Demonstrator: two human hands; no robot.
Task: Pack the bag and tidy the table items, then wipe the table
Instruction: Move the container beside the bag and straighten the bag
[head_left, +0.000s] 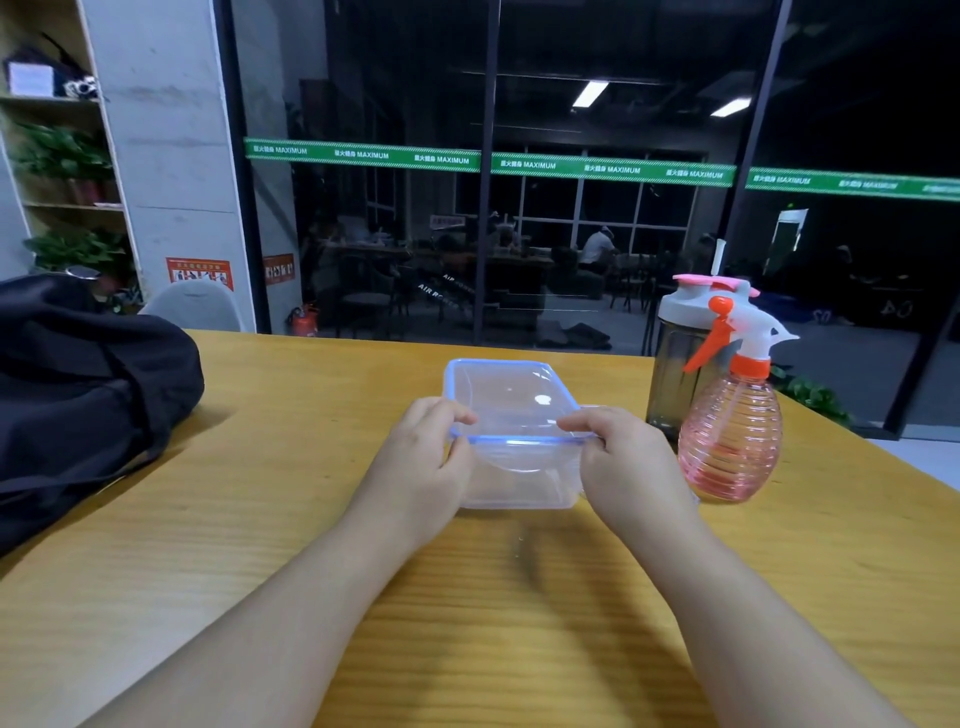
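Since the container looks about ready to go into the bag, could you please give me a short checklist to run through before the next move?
1. Both hands on the box: ok. The left hand and the right hand each hold the near edge of the clear container.
2. Lid fully seated: cannot tell; the blue-rimmed lid seems raised at the near edge.
3. Container empty: ok, nothing shows through it.
4. Black bag open to receive it: cannot tell; no opening shows.
5. Path to the bag across the table: ok.
6. Spray bottle clear of the right hand: not ok, it stands very close.
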